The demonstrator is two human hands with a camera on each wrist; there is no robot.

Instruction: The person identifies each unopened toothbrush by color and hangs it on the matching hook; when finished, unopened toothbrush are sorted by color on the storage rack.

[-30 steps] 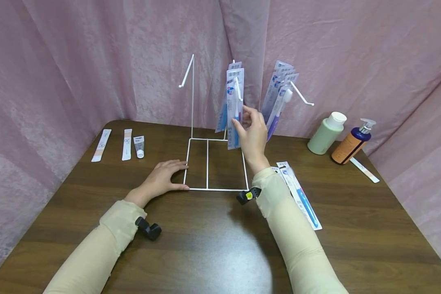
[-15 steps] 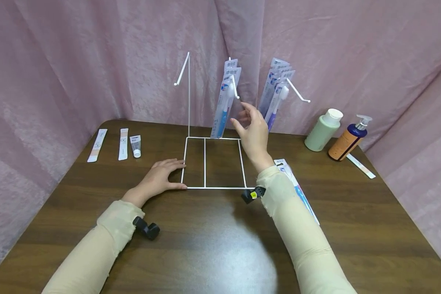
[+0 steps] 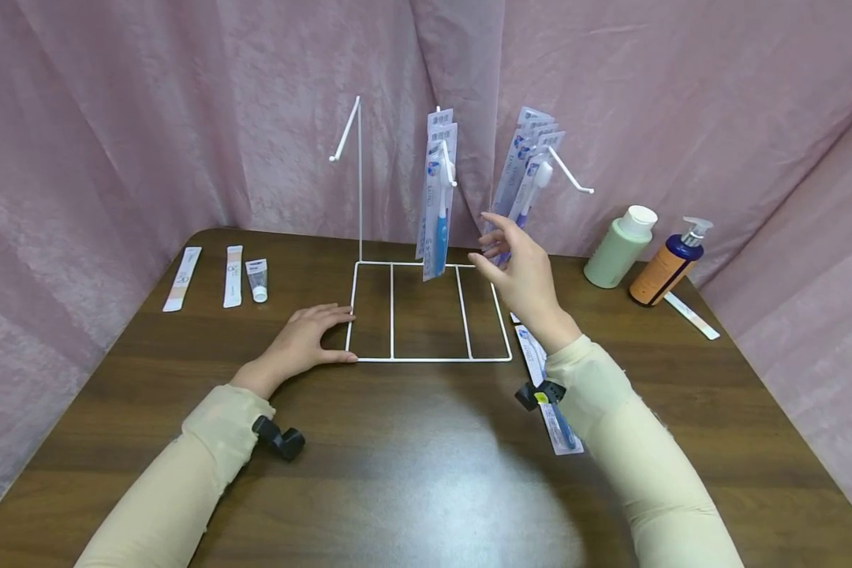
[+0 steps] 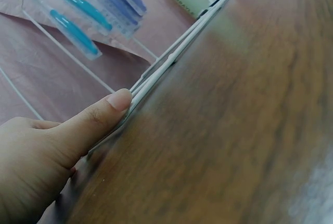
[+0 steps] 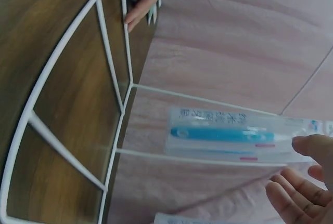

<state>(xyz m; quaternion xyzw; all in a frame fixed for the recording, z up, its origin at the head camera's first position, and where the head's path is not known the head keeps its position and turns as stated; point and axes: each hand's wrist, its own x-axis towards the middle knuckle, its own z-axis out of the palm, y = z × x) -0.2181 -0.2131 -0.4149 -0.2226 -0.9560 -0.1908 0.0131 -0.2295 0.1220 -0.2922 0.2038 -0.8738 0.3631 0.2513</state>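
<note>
A white wire display rack (image 3: 433, 360) stands on the wooden table, with three hooks at its back. My left hand (image 3: 300, 344) rests on its front left corner, thumb straight against the front bar in the left wrist view. Packaged toothbrushes with blue handles (image 3: 436, 237) hang on the middle hook. On the right hook hang several packaged toothbrushes with purple handles (image 3: 522, 209). My right hand (image 3: 528, 276), fingers spread and holding nothing, is right of the blue ones and in front of the purple ones. Beneath my right wrist lies a packaged blue toothbrush (image 3: 558, 426), partly hidden by the forearm.
The left hook (image 3: 345, 130) bears nothing. At the table's left lie two slim sachets (image 3: 182, 278) and a small tube (image 3: 257, 278). A green bottle (image 3: 620, 247) and an orange pump bottle (image 3: 663, 268) stand back right, beside another sachet (image 3: 692, 315). A pink curtain (image 3: 277, 118) hangs behind.
My right hand has let go of the front blue toothbrush pack, which swung and now hangs on the middle hook. The hand has moved right and slightly down. My left hand stays on the rack.
</note>
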